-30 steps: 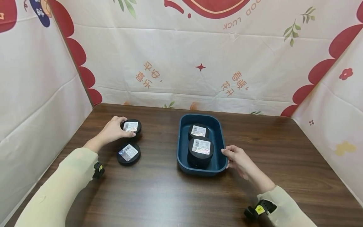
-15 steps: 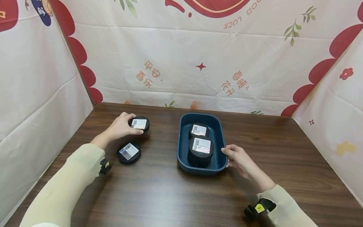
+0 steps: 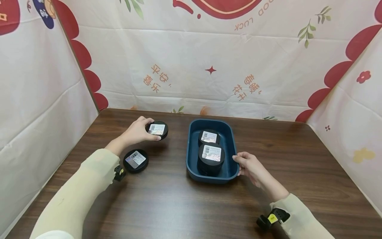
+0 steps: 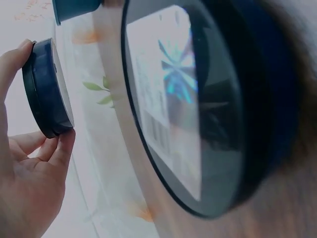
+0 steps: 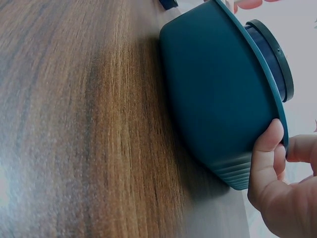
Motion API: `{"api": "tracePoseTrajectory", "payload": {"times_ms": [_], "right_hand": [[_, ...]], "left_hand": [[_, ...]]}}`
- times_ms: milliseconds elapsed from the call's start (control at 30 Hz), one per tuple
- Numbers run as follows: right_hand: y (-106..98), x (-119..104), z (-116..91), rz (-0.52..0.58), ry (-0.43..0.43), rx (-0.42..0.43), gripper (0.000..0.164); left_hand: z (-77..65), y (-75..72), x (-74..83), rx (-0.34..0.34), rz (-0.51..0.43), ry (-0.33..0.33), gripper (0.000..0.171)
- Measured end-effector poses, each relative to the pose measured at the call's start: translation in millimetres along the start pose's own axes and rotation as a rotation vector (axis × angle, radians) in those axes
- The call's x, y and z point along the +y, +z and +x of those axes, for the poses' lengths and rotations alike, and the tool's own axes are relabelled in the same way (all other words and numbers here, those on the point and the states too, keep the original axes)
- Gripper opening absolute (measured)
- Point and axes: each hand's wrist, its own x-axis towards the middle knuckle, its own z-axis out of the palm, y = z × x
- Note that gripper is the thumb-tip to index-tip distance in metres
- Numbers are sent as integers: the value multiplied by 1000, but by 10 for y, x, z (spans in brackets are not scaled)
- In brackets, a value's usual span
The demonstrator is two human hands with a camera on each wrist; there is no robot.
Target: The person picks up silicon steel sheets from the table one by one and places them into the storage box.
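Observation:
My left hand [image 3: 135, 133] grips a flat round black container [image 3: 157, 128] by its side, thumb at the near edge and fingers at the far edge. In the left wrist view this container [image 4: 47, 89] is tilted and held up off the table. A second such container [image 3: 135, 161], with a silvery label, lies on the table below the left forearm. My right hand [image 3: 252, 168] pinches the right rim of a dark blue rectangular tub [image 3: 230, 167], thumb outside in the right wrist view. Inside the tub are a near stack of black containers [image 3: 211, 157] and another one [image 3: 209, 136] behind it.
The brown wooden table [image 3: 167, 199] carries everything. A white printed cloth [image 3: 191, 59] hangs behind it and along both sides. Bare wood lies between the left hand and the tub. Each wrist wears a black strapped device [image 3: 273, 218].
My left hand has carried its container to the right and slightly away, from above the lying one toward the tub. The right hand and the tub have stayed in place.

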Motion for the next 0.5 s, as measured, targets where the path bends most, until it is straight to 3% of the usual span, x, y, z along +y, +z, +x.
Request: {"api": "tracePoseTrajectory", "payload": {"times_ms": [500], "right_hand": [[9,-5,-1,10,5,5,21]], "left_hand": [[119,104,295,5,-34,82,89]]}}
